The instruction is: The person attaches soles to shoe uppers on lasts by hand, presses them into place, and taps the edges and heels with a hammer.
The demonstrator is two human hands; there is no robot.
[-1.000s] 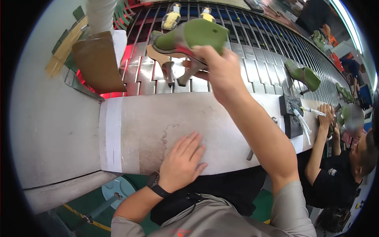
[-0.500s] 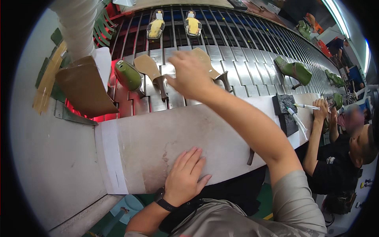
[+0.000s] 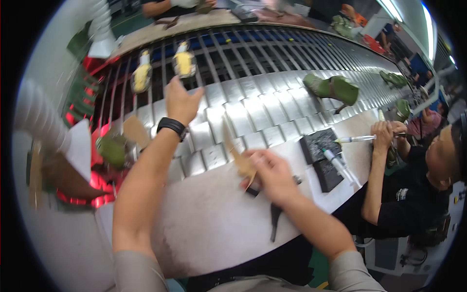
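Observation:
My left hand (image 3: 183,102) is stretched far over the conveyor, thumb apart from the fingers. Its fingertips are at the near end of a yellow shoe piece (image 3: 184,62) with a dark rim and white tip; whether they touch it I cannot tell. A similar yellow shoe piece (image 3: 142,78) lies to its left. Above the bench, my right hand (image 3: 272,176) grips a tan heeled shoe sole (image 3: 240,159), blurred by motion, with its dark heel downward. Another tan sole (image 3: 136,131) is left of my left forearm, partly hidden, beside a green shoe last (image 3: 112,151).
A dark-handled tool (image 3: 275,216) lies on the pale bench (image 3: 209,228). Right of it are a black block (image 3: 318,146) and a syringe (image 3: 340,166). A co-worker's hands (image 3: 384,135) hold another syringe. A green last (image 3: 335,89) rests on the metal conveyor (image 3: 253,109).
My left hand has left the bench and reached out over the conveyor. My right hand has come back from the conveyor to the bench with a tan sole. The view has shifted.

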